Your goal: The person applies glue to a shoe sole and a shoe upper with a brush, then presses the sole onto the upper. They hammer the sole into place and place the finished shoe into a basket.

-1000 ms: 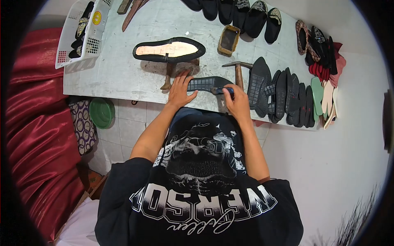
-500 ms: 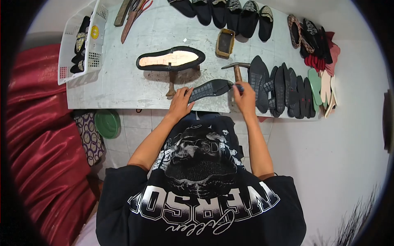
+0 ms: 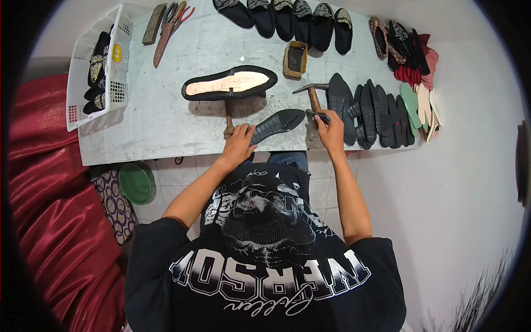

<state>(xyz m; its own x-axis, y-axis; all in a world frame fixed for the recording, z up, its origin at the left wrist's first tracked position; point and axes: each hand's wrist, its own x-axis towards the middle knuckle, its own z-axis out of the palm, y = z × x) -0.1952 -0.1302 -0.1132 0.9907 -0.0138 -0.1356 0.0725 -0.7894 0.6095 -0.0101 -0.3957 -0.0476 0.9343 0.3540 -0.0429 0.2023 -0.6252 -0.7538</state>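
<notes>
While L hand [image 3: 239, 145] grips sole [image 3: 276, 124], basket [image 3: 117, 91] holds shoes [image 3: 97, 66].

Bright, even light from overhead; pale bench [image 3: 166, 119] top shows no hard glare. Shadows soft and short: a dark patch on the bench just under the shoe on stand [image 3: 229, 83], a faint one by the hammer [image 3: 313, 95]. White wall [image 3: 459, 182] at right is lit flat, greyer twd lower right. Red cloth [image 3: 50, 188] at left has streaky satin sheen. Strong fisheye: black vignette in all corners, bench edges bow. Centre is sharp, tread on the sole [image 3: 276, 124] legible. Rim softer; lower right corner blurry.
</notes>
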